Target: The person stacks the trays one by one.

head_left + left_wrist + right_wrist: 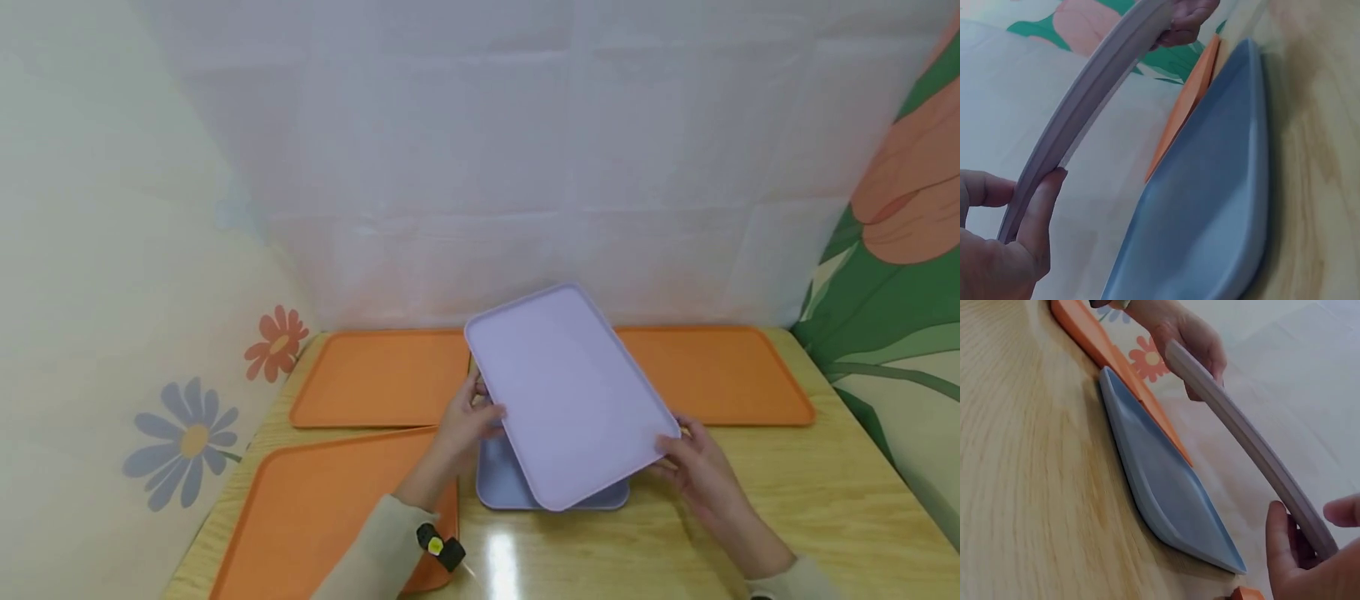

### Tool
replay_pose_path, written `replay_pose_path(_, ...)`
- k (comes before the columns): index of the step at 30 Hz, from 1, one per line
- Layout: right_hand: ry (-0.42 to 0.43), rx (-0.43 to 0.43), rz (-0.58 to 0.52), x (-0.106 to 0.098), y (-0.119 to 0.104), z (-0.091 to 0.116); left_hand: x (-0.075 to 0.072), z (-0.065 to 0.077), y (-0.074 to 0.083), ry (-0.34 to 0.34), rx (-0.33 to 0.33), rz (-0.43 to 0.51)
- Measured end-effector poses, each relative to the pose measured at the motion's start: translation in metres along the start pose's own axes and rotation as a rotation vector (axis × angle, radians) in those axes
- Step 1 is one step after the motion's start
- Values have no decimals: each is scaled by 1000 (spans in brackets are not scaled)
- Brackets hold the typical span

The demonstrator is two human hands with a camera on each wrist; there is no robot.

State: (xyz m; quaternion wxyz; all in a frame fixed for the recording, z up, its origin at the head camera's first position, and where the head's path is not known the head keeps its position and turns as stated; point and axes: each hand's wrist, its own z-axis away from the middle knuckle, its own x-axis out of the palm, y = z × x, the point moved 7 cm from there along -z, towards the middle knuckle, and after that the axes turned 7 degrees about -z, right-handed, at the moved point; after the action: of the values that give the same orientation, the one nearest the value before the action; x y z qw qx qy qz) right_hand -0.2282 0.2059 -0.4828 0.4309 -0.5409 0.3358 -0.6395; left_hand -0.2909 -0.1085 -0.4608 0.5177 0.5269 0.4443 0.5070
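A lavender rectangular tray (570, 392) is held up, turned at an angle, above a blue-grey tray (510, 487) that lies on the table. My left hand (461, 425) pinches its left edge, thumb on the upper face. At its near right corner, my right hand (697, 467) grips the rim between thumb and fingers. The left wrist view shows the lavender tray (1085, 100) edge-on, apart from the blue-grey tray (1204, 181). Much of the blue-grey tray is hidden from the head view by the lavender one.
Orange trays lie around it: one at the back left (382, 379), one at the back right (720, 375), and another at the front left (345, 508), under my left sleeve. A white cloth (450, 167) hangs behind the wooden table (810, 500). Painted walls stand at both sides.
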Motion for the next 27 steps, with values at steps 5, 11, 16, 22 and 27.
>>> replay_pose_path(5,-39,98,168,-5,0,-5,-7,0,0,-72,-19,-46)
replay_pose_path(11,-213,127,258,-2,-1,-16,-12,3,-5,-193,-72,-125)
replay_pose_path(16,-276,137,253,2,-2,-25,-13,6,-8,-283,-98,-145)
replay_pose_path(22,-288,158,258,5,-1,-32,-14,9,-8,-332,-104,-141)
replay_pose_path(27,-310,170,271,8,3,-35,-17,10,-11,-367,-111,-149)
